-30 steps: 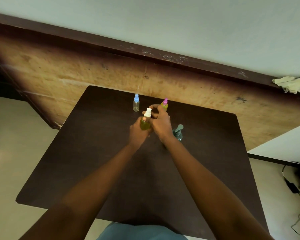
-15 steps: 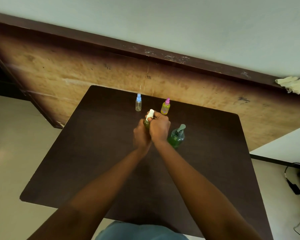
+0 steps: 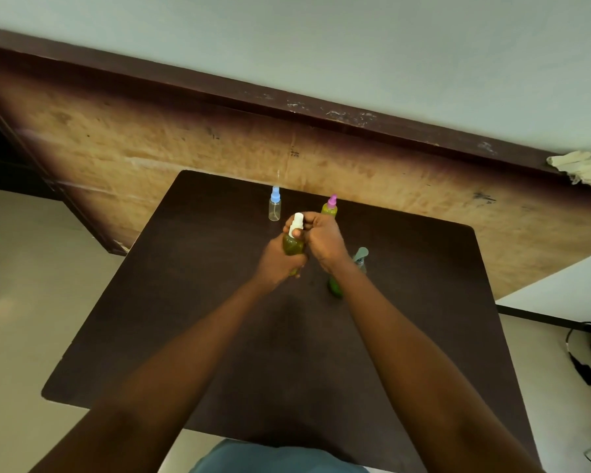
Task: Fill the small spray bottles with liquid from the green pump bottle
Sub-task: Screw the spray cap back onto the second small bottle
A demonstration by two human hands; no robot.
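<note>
Head view: your left hand (image 3: 278, 259) grips the white-cap bottle (image 3: 292, 245) by its body, fingers curled round it. The bottle holds yellow-green liquid and tilts slightly, cap pointing away from you. It's over the far middle of the surface (image 3: 202, 319); can't tell if its base touches down.

Your right hand (image 3: 325, 240) pinches the white cap (image 3: 297, 223) between thumb and fingertips. The two hands touch.

The blue-cap bottle (image 3: 274, 208) stands upright near the far edge, clear, no colour inside. The pink-cap bottle (image 3: 330, 206) stands upright to its right with yellow-green liquid, lower part hidden behind your right hand.

The pump bottle (image 3: 335, 289) stands just right of your right wrist, mostly hidden by it. Only the grey pump head and a strip of green body show.

There's a wood panel (image 3: 151, 148) behind the surface, a pale cloth (image 3: 580, 165) on the ledge far right, and a cable (image 3: 585, 375) on the floor at right.
</note>
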